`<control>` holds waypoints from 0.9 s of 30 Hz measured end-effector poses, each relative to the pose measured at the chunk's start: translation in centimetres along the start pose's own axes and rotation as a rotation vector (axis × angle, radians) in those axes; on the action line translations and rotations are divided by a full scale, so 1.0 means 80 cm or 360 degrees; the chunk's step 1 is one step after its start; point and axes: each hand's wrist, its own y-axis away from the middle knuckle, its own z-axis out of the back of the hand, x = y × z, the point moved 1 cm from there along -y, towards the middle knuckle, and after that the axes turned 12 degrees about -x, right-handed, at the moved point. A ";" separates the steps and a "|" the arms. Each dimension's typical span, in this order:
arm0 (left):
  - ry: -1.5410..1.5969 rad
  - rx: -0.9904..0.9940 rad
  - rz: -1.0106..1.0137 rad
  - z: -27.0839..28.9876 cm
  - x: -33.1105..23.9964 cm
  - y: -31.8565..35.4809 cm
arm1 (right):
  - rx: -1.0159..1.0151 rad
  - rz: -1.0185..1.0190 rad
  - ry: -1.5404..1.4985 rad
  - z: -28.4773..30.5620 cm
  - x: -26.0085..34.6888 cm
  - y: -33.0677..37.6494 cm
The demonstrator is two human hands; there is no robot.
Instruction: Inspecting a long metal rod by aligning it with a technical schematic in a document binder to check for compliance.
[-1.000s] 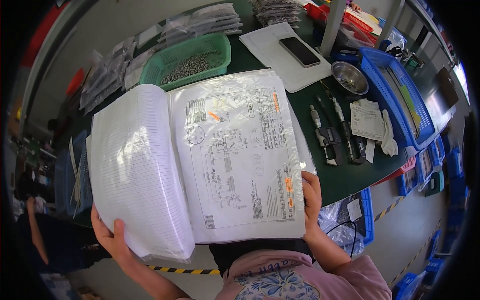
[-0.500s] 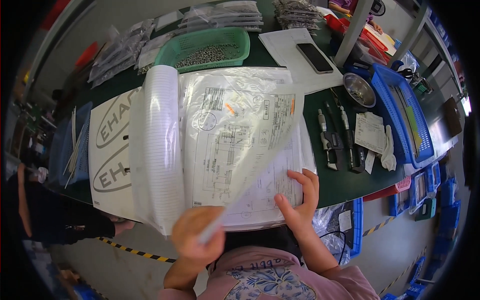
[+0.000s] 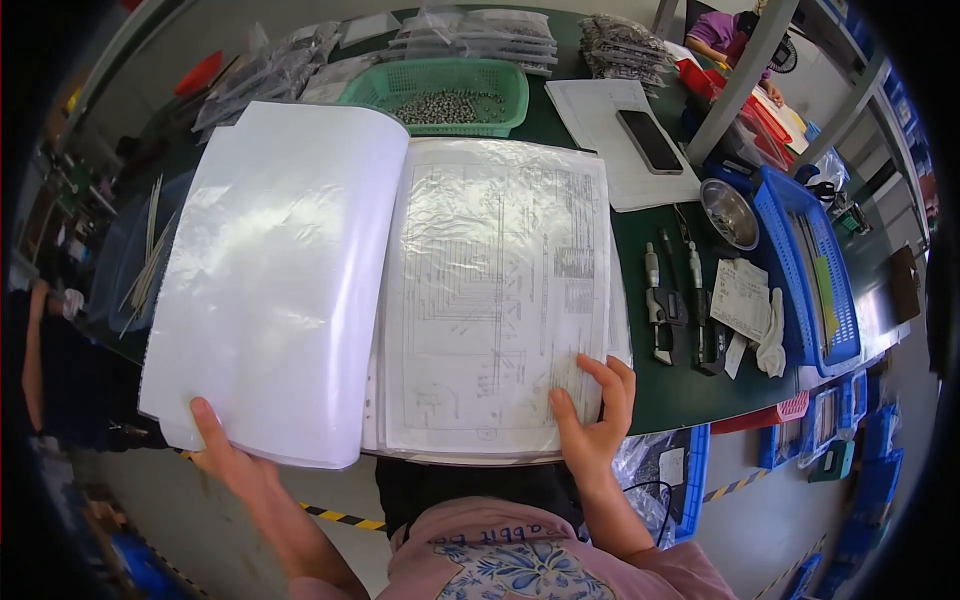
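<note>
A binder of plastic page sleeves lies open before me on the green table. Its right side shows a technical drawing [image 3: 500,310] under shiny plastic. The turned sleeve pages [image 3: 270,280], white on the side facing me, lie curved over to the left. My left hand [image 3: 228,450] grips their lower left corner, thumb on top and the other fingers hidden beneath. My right hand [image 3: 597,415] rests at the lower right edge of the drawing, its thumb and fingers apart on the sleeve.
Behind the binder stands a green basket [image 3: 515,105] of small metal parts, with bagged parts [image 3: 480,35] beyond. To the right are a phone [image 3: 650,142] on papers, micrometers [image 3: 664,305], a metal bowl [image 3: 730,215] and a blue basket [image 3: 780,255]. Another person [image 3: 718,35] sits at the far right.
My left hand has carried the sleeve pages across to the left, and a different drawing is exposed. The lettered board at the left is now covered. My right hand stays by the page edge.
</note>
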 end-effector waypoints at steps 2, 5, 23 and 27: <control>0.0090 0.0203 0.0145 -0.032 -0.028 0.051 | -0.0021 0.0002 0.0030 0.003 -0.002 -0.001; -0.0199 0.1090 0.0096 -0.033 -0.041 0.110 | -0.0038 0.0007 0.0031 0.004 -0.004 -0.001; -0.0080 0.0189 -0.0372 -0.037 -0.033 0.073 | -0.0013 -0.0007 0.0041 0.005 -0.007 -0.002; -0.0198 -0.0131 -0.0177 -0.044 -0.044 0.054 | -0.0017 -0.0086 0.0045 0.004 -0.011 0.003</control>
